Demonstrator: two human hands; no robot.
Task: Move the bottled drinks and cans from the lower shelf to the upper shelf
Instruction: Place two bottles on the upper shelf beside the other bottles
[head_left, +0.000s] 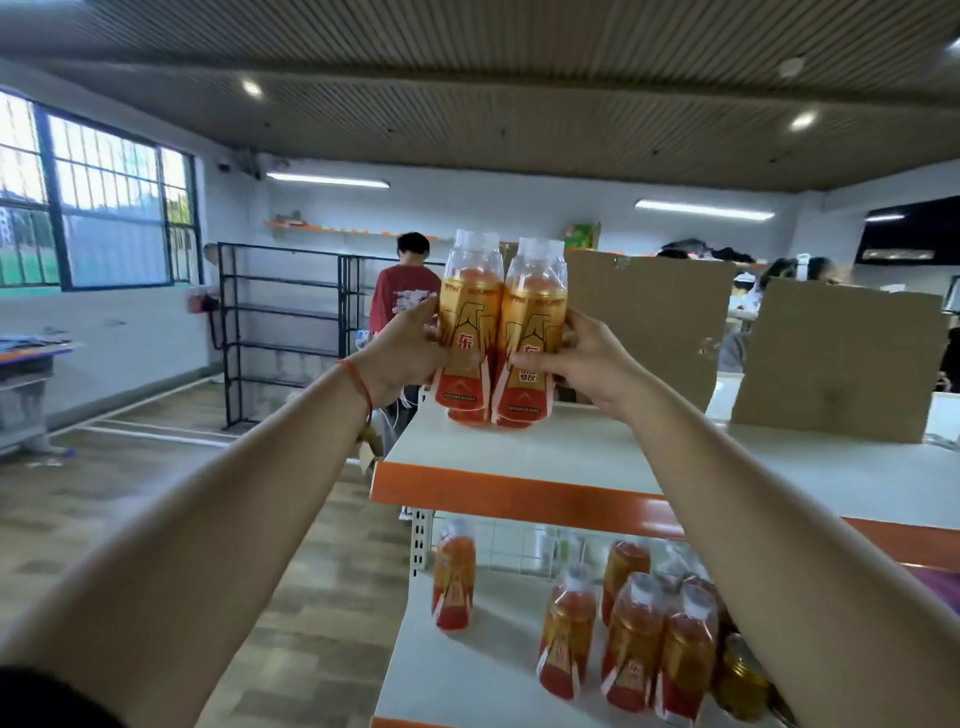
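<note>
Upper shelf (597, 457), L hand (400, 348) & R hand (582, 358) gripping orange-label, clear-cap bottles (530, 312)

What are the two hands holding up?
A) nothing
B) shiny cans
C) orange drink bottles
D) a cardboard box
C: the left hand and the right hand grip a bunch of bottles with orange labels, at the left end of the top shelf.

The left forearm (234, 509) and right forearm (753, 493) are bare to well past the elbow. A thin red string bracelet (357, 382) loops round the left wrist. Black cloth (47, 696), likely a sleeve edge, shows at the left upper arm.
</note>
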